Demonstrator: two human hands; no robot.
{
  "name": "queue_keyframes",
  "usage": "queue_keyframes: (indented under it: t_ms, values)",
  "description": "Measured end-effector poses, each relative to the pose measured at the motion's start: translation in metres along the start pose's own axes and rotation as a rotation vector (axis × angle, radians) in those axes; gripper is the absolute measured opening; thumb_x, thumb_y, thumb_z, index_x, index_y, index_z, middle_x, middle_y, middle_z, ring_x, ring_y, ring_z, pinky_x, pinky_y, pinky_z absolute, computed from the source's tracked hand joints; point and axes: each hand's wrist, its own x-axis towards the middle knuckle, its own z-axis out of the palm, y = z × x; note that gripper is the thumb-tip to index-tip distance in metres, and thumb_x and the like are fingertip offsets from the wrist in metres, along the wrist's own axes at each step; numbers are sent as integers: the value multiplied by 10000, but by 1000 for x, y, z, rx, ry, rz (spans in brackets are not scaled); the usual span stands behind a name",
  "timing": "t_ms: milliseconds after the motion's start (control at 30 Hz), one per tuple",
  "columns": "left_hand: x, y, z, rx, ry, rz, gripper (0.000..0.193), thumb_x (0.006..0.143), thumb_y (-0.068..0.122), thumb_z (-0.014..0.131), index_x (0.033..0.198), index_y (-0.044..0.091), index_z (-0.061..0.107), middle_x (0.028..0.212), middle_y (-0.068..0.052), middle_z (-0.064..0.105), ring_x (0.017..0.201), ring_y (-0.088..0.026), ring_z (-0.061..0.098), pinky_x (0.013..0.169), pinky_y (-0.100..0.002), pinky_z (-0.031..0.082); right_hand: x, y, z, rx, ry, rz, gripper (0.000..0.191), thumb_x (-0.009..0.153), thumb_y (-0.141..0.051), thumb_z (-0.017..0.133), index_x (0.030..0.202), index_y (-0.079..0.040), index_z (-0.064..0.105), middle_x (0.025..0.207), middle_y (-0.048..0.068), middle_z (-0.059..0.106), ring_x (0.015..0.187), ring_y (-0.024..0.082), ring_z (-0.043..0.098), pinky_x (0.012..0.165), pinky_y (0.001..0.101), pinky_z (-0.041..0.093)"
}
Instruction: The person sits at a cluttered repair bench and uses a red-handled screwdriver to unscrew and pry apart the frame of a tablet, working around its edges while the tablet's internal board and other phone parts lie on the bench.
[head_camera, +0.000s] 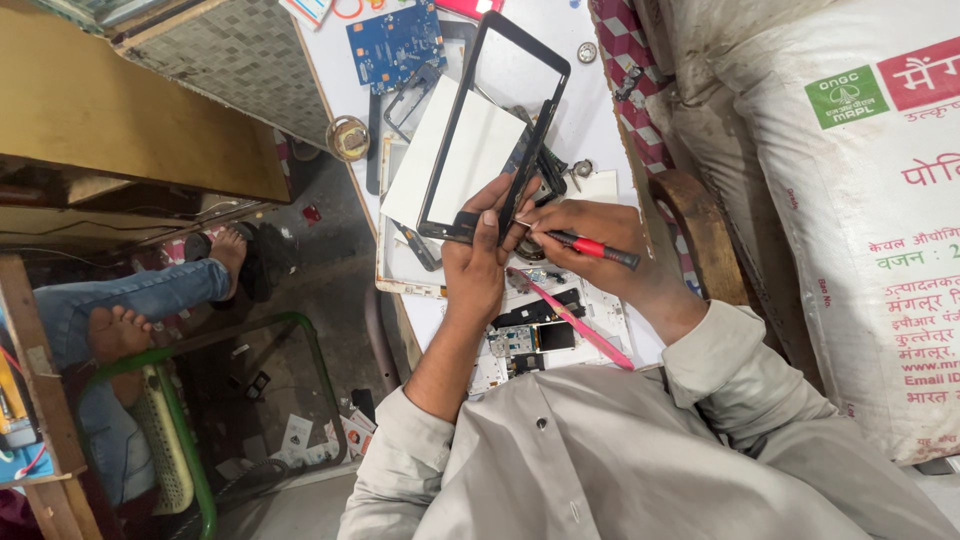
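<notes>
Two bare feet (170, 300) of another person in jeans show at the far left, above a green-rimmed basket (205, 440) that holds paper scraps and small dark bits. Further right, a small round tin (347, 137) sits at the edge of the white table (600, 110); what is in it cannot be told. Beside it lie a blue circuit board (397, 42) and a white sheet (462, 160). The left hand (478, 255) is closed around the lower corner of a black tablet frame (495, 130), holding it tilted over the table. Just right of it, the right hand (585, 240) pinches a red-handled screwdriver (590, 247), its tip at the frame's edge. Below the hands, an opened white tablet (530, 340) shows its boards, with a pink strip (575, 325) across it. At the far right leans a large white sack (850, 220), bearing a green square label beside a red one near its top and lines of green and red print below.
</notes>
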Motion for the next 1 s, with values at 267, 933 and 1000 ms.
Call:
queue_keyframes:
  t_ms: [267, 933, 1000]
  values:
    - [1, 0, 1, -7, 7, -1, 474, 1130, 199, 408, 1493, -103, 378, 1480, -307, 531, 1394, -338, 547, 1160, -414, 499, 1, 4, 0, -35, -14, -95, 160, 912, -1, 749, 1066, 8, 706, 1101, 144, 755, 1018, 258, 769, 868, 327, 615]
    - [1, -3, -2, -14, -5, 5, 481, 1131, 203, 402, 1496, -108, 366, 1488, -303, 522, 1395, -336, 544, 1162, -423, 494, 1, 4, 0, -42, -19, -98, 145, 911, 4, 747, 1049, 8, 705, 1093, 143, 752, 1009, 259, 769, 853, 329, 617]
    - [1, -3, -2, 0, 0, -1, 482, 1125, 205, 397, 1491, -108, 368, 1482, -299, 525, 1389, -333, 548, 1142, -422, 505, -1, 2, -1, -42, -11, -69, 138, 923, 8, 741, 1056, 8, 702, 1109, 143, 754, 1023, 259, 772, 873, 331, 622]
